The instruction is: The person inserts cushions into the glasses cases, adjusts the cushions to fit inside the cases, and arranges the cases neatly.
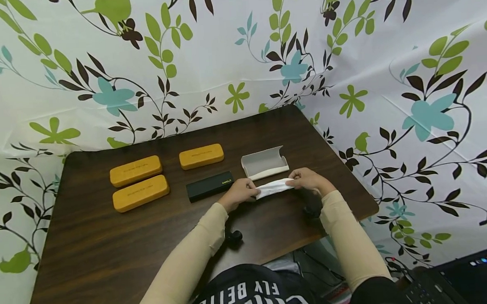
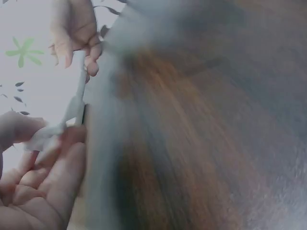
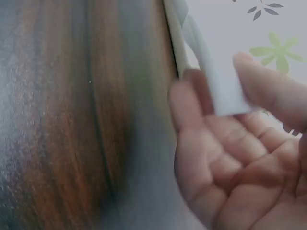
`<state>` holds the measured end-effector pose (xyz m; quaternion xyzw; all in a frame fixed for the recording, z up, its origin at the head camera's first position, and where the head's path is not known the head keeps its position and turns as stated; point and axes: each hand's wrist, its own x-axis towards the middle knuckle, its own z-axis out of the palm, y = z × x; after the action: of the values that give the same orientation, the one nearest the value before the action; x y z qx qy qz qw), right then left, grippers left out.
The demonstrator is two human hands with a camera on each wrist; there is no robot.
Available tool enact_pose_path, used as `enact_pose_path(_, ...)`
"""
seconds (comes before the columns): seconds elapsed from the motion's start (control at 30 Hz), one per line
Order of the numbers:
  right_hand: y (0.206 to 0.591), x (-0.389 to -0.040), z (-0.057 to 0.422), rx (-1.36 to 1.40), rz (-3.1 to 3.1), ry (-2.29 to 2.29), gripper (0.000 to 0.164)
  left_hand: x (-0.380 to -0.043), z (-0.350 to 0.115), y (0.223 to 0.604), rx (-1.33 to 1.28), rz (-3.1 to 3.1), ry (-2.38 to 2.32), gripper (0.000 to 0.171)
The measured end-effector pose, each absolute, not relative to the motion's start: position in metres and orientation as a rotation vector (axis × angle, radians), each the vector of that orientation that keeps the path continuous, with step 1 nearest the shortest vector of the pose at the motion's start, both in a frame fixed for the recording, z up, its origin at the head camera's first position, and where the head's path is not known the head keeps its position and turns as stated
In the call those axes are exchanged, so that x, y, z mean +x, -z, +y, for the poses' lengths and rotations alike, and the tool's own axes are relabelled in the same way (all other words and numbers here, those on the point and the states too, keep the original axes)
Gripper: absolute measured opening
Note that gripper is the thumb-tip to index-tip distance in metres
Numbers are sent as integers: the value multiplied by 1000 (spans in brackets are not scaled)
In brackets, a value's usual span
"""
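A folded white cloth (image 1: 273,188) stretches as a narrow strip between both hands, just in front of an open glasses case (image 1: 264,163) with a pale grey inside. My left hand (image 1: 240,193) pinches the cloth's left end between thumb and fingers. At the other end, my right hand (image 1: 309,180) grips it the same way. In the left wrist view, the cloth (image 2: 49,136) bunches at the left thumb. The right wrist view has its flat end (image 3: 225,91) between the right thumb and fingers. Left of the left hand lies a closed dark case (image 1: 210,187) with small lettering.
Three closed yellow cases, one at the back (image 1: 201,156) and two at the left (image 1: 136,170) (image 1: 140,193), lie on the dark wooden table (image 1: 108,251). A patterned curtain (image 1: 222,56) hangs behind the table. A laptop (image 1: 473,273) stands at the lower right.
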<state>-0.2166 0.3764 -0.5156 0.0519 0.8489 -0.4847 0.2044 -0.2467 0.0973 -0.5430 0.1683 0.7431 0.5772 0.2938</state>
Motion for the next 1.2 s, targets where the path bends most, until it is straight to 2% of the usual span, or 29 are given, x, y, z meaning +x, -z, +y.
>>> enact_pose_path(0.17, 520, -223, 378, 140, 2156, 1625, 23, -253, 98, 547, 231, 1775, -1705, 14)
enact_pose_path(0.33, 528, -229, 379, 235, 2080, 1735, 31, -256, 100, 549, 110, 1656, -1758, 22)
enact_pose_path(0.53, 527, -240, 381, 294, 2048, 1827, 37, -265, 100, 540, 92, 1607, -1784, 25)
enact_pose_path(0.87, 511, -268, 375, 303, 2017, 1920, 35, -292, 97, 528, 4, 1668, -1845, 32)
enact_pose_path(1.2, 514, -287, 369, 330, 2026, 1943, 38, -303, 102, 522, -86, 1736, -1840, 31)
